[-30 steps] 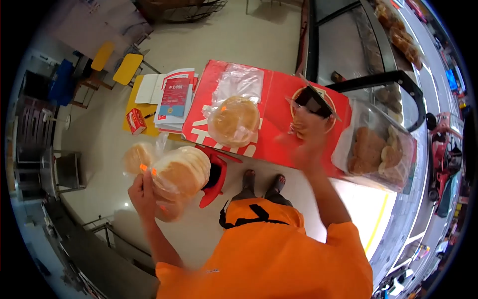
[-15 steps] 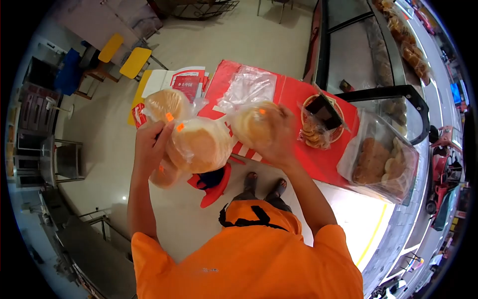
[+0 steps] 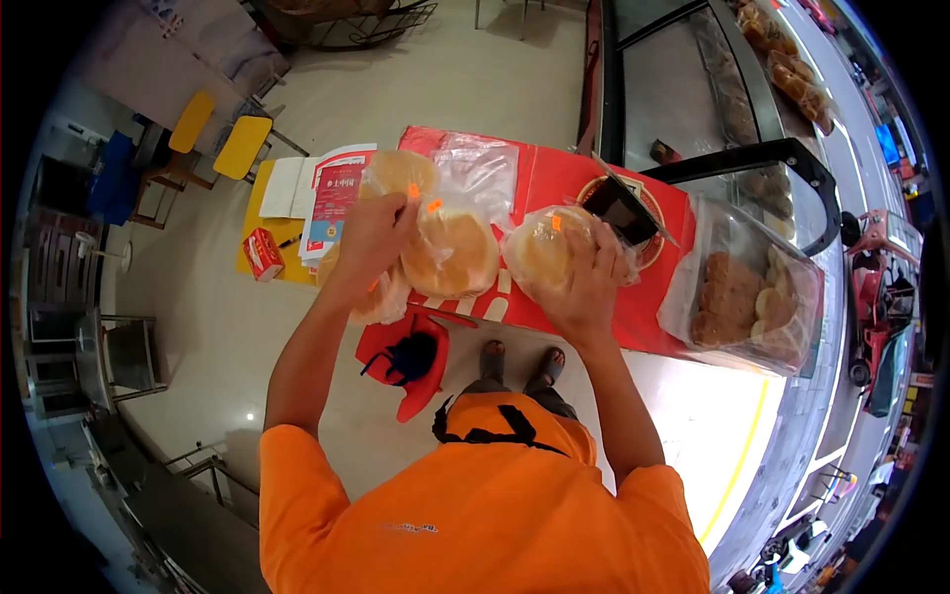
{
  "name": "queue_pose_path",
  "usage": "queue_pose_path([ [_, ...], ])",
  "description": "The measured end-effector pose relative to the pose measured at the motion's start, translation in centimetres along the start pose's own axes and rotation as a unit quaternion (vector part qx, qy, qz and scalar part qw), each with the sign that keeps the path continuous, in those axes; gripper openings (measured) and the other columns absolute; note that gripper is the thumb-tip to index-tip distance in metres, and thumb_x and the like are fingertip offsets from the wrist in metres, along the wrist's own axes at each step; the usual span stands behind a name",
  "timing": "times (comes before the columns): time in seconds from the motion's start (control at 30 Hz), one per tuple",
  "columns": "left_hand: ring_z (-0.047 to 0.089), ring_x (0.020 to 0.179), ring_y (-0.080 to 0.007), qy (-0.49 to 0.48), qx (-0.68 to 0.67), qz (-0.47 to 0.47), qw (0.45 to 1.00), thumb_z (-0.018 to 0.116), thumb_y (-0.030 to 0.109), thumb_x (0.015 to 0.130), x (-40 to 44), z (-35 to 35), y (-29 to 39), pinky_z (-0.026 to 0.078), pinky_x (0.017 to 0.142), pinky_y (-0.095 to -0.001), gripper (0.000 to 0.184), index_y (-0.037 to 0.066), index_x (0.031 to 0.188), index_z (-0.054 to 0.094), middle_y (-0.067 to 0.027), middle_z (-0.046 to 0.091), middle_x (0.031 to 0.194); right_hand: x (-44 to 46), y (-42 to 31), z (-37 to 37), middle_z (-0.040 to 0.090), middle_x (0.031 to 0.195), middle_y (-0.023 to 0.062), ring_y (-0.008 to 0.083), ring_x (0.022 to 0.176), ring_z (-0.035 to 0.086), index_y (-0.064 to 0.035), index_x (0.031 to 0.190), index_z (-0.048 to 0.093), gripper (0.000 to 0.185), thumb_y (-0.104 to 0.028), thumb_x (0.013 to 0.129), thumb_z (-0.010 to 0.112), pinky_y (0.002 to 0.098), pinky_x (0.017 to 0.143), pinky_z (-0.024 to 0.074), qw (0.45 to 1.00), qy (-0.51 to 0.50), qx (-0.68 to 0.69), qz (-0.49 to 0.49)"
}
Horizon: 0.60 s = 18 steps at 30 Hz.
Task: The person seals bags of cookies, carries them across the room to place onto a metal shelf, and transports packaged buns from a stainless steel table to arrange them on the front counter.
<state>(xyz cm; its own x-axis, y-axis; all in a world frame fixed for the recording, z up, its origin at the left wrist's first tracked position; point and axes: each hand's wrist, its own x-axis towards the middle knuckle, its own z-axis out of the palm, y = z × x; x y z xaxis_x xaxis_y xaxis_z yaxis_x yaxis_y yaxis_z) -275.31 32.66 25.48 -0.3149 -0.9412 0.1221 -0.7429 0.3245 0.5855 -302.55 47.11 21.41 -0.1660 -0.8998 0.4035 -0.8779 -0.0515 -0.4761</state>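
Observation:
Several round buns in clear plastic bags closed with orange tape are at the red table's [image 3: 648, 307] near side. My left hand [image 3: 374, 238] is closed on the gathered bag necks of the left bunch, where one bagged bun [image 3: 450, 252] faces me, another [image 3: 398, 173] sits behind and a third [image 3: 381, 302] hangs below my wrist. Over on the right, my right hand [image 3: 586, 287] curls around the side of a separate bagged bun [image 3: 539, 247], its orange tape on top. Close behind that hand stands a dark rectangular device [image 3: 625, 213], partly hidden.
A crumpled clear plastic bag [image 3: 475, 168] lies on the table's far side. To the right is a large bag of bread [image 3: 737, 297] beside a glass display case [image 3: 663, 89]. Papers and a red booklet [image 3: 334, 198] lie at left. A red stool [image 3: 421, 371] stands below the table.
My left hand and its bunch of bagged buns have shifted right, over the table. My right hand's bun has also moved slightly right and now covers the bagged snacks by the device.

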Motion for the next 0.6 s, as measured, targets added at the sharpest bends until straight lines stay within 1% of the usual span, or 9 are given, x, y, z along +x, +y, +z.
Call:
queue_pose_path([
  [0.07,0.05,0.053,-0.0338,0.003,0.0,-0.012,1.0,0.06,0.028,0.097,0.8,0.5,0.2,0.039,0.053,-0.0414,0.039,-0.004,0.075,0.056,-0.0213,0.054,0.063,-0.2,-1.3,-1.2,0.04,0.147,0.0201,0.0418,0.142,0.03,-0.0066,0.134,0.054,0.079,-0.039,0.07,0.087,0.0507,0.115,0.0249,1.0,-0.004,-0.004,0.004],
  [0.13,0.047,0.052,-0.0308,-0.011,0.007,0.034,0.999,0.061,0.028,0.097,1.4,0.3,0.5,0.038,0.053,-0.0406,0.039,-0.004,0.074,0.055,-0.0204,0.052,0.062,-0.2,-2.8,-2.3,0.041,0.148,0.0202,0.0417,0.143,0.03,-0.0064,0.133,0.054,0.073,-0.041,0.076,0.082,0.0526,0.115,0.0251,0.997,0.041,0.023,-0.059],
  [0.17,0.047,0.052,-0.0308,-0.008,0.007,0.032,0.999,0.061,0.028,0.097,1.4,-0.1,0.8,0.038,0.053,-0.0406,0.039,-0.004,0.074,0.055,-0.0204,0.052,0.062,-0.1,-3.2,-1.8,0.041,0.148,0.0202,0.0417,0.143,0.03,-0.0064,0.133,0.054,0.073,-0.041,0.076,0.082,0.0526,0.115,0.0251,0.997,0.04,0.023,-0.062],
  [0.23,0.044,0.051,-0.0241,-0.029,-0.033,0.018,0.999,0.062,0.029,0.097,1.6,-0.6,1.5,0.037,0.053,-0.0392,0.041,-0.004,0.073,0.054,-0.0163,0.048,0.058,0.2,-4.2,-0.5,0.047,0.144,0.0205,0.041,0.139,0.037,-0.0062,0.133,0.056,0.071,-0.044,0.078,0.078,0.0561,0.115,0.0243,0.981,0.045,0.094,-0.163],
  [0.27,0.044,0.051,-0.0241,-0.028,-0.032,0.022,0.999,0.062,0.029,0.097,2.0,-0.6,1.6,0.037,0.053,-0.0392,0.041,-0.004,0.073,0.054,-0.0163,0.048,0.058,0.9,-4.9,0.0,0.047,0.144,0.0205,0.041,0.139,0.037,-0.0062,0.133,0.056,0.071,-0.044,0.078,0.078,0.0561,0.115,0.0243,0.981,0.048,0.093,-0.163],
  [0.37,0.042,0.055,-0.0155,-0.051,-0.089,-0.001,0.995,0.063,0.029,0.096,1.8,-0.4,1.6,0.037,0.053,-0.0357,0.039,-0.004,0.076,0.055,-0.0114,0.046,0.058,1.9,-6.7,1.2,0.05,0.141,0.0211,0.0409,0.137,0.041,-0.0051,0.131,0.057,0.068,-0.043,0.078,0.078,0.0569,0.115,0.0242,0.985,0.001,0.081,-0.151],
  [0.43,0.044,0.061,-0.009,-0.103,-0.078,-0.031,0.991,0.063,0.03,0.098,2.4,-1.0,1.2,0.037,0.056,-0.0318,0.036,-0.001,0.079,0.059,-0.0037,0.049,0.062,2.3,-7.4,1.9,0.05,0.142,0.0216,0.0406,0.138,0.04,-0.0039,0.129,0.059,0.066,-0.041,0.078,0.077,0.056,0.116,0.0243,0.988,-0.053,0.026,-0.143],
  [0.57,0.047,0.069,-0.0061,-0.127,-0.173,-0.086,0.973,0.063,0.03,0.099,3.0,-0.3,-3.0,0.038,0.06,-0.0282,0.031,0.003,0.084,0.062,0.0021,0.053,0.071,1.4,-7.6,3.1,0.048,0.142,0.0211,0.0392,0.136,0.042,-0.0049,0.124,0.059,0.061,-0.044,0.08,0.075,0.0549,0.115,0.0261,0.983,-0.08,-0.001,-0.167],
  [0.6,0.046,0.068,-0.0058,-0.11,-0.208,-0.066,0.97,0.063,0.032,0.099,2.9,0.0,-3.7,0.039,0.06,-0.0277,0.032,0.002,0.087,0.062,0.0023,0.053,0.07,1.0,-7.8,3.4,0.053,0.137,0.0202,0.0382,0.131,0.048,-0.0047,0.12,0.061,0.056,-0.042,0.081,0.076,0.0544,0.111,0.0308,0.982,-0.036,0.04,-0.181],
])
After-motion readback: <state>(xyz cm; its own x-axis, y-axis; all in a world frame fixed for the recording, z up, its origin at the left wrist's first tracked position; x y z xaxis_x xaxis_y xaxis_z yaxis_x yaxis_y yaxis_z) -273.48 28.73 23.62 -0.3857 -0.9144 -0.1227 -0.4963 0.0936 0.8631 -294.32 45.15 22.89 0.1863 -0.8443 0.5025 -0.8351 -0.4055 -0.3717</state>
